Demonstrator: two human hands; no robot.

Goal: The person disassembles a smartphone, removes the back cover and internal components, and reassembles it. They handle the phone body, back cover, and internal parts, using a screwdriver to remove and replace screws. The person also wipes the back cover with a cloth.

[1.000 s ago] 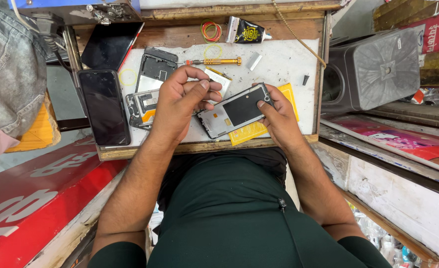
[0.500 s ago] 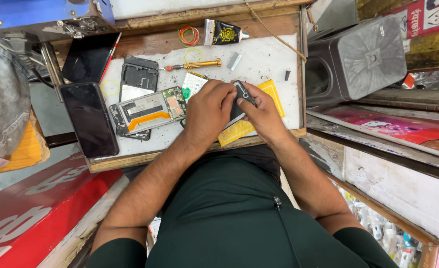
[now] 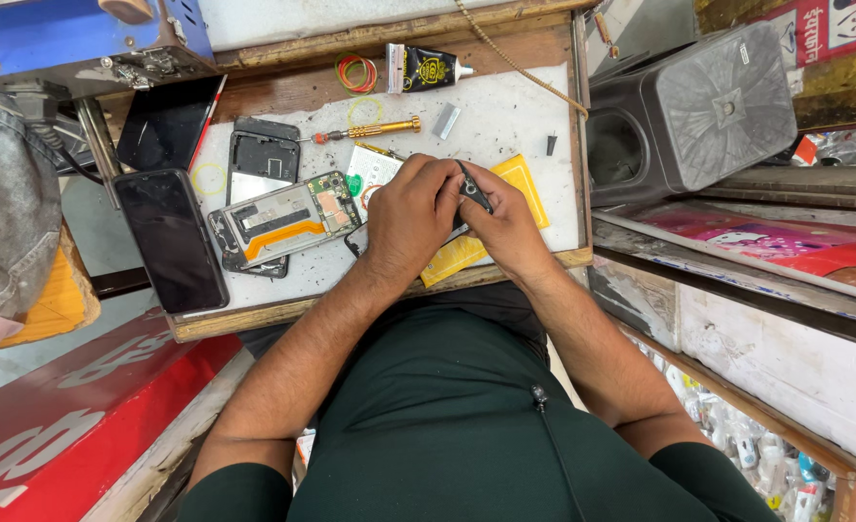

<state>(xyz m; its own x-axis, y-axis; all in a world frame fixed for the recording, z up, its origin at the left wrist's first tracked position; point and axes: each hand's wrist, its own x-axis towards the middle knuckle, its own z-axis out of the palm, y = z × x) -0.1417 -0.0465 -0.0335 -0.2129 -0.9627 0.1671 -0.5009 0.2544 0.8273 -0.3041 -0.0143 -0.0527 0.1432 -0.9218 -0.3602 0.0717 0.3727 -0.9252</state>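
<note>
While both hands, left (image 3: 410, 217) and right (image 3: 505, 224), pinch a small dark part (image 3: 472, 191) between them above the tabletop (image 3: 505, 116), an opened phone (image 3: 285, 220) lies just left

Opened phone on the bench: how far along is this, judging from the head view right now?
Done: the opened phone lies with its boards and orange flex cable exposed, its dark back cover set aside behind it. In hand: the left hand and right hand meet over a small black part. Left: the phone is still uncovered, and the screwdriver lies unused on the white mat.
</note>
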